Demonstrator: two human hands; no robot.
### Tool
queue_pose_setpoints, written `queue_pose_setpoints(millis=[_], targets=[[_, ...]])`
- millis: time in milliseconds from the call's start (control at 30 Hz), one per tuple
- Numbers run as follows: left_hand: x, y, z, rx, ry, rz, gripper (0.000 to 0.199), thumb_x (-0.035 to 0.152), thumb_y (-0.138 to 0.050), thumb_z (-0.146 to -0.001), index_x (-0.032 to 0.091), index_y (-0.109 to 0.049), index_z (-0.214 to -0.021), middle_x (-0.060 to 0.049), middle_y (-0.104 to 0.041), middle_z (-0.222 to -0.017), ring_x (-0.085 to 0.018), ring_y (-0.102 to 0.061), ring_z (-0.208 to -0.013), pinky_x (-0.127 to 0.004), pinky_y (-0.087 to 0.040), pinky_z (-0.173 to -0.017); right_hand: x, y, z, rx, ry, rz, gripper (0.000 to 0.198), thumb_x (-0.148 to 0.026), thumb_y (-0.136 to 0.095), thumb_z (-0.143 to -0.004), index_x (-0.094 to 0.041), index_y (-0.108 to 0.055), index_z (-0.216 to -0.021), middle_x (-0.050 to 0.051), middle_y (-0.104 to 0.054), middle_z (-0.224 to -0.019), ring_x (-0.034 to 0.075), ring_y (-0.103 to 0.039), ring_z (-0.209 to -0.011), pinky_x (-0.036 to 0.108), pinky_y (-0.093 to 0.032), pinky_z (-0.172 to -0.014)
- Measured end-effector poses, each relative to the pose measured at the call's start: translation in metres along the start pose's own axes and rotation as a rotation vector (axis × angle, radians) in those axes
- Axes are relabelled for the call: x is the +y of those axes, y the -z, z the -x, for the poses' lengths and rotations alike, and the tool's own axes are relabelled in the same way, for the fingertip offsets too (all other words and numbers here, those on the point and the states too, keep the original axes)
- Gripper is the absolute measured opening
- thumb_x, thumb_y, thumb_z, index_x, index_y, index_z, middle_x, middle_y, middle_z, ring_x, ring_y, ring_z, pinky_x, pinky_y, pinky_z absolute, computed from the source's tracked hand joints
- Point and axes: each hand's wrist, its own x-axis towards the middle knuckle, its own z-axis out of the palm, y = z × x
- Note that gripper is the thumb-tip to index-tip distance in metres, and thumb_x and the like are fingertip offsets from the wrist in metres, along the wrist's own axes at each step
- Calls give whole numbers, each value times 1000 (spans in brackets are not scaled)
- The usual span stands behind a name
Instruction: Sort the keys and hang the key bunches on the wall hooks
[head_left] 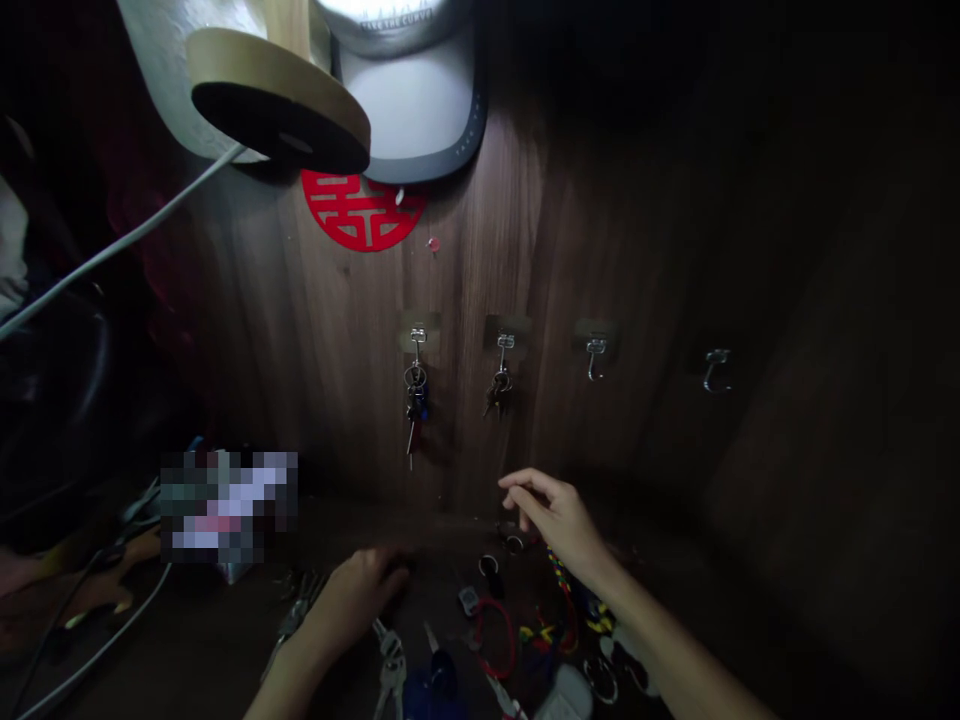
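Note:
My left hand [356, 600] rests low over the dark shelf, its thumb apart from loosely bent fingers, with nothing seen in it. Beside its wrist lies a bunch of keys [300, 605]; another set of keys [390, 665] is just to its right. My right hand [555, 515] is raised above the shelf near the back panel, fingers loosely bent and apart, holding nothing visible. Below it are a key ring [489, 567], a red loop [496, 640] and a colourful braided cord [544, 635]. One bunch of keys [415, 395] and a smaller bunch [498, 390] hang from wall hooks.
Two bare hooks, one nearer [596, 360] and one farther right [717, 372], are on the wood panel. Overhead hang a round lamp [285, 95] with a white cable [135, 235] and a cap [420, 110]. A red paper cutout [367, 215] is behind them. A blurred-out item [229, 505] stands left.

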Motion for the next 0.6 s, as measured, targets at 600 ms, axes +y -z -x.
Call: queue_pose_setpoints(millis=[600], targets=[[-64,57,19,175,481,-200,28,31,-45,-86,19,-63,-103,-12,-70,-108,-27,-63,-105,-34,-46,-85,76,10,74,-41,-231,60,39,-54,-54,-74,-19,-67,-84,2,-64,-66,13,-54,-48,24,-41,-47]])
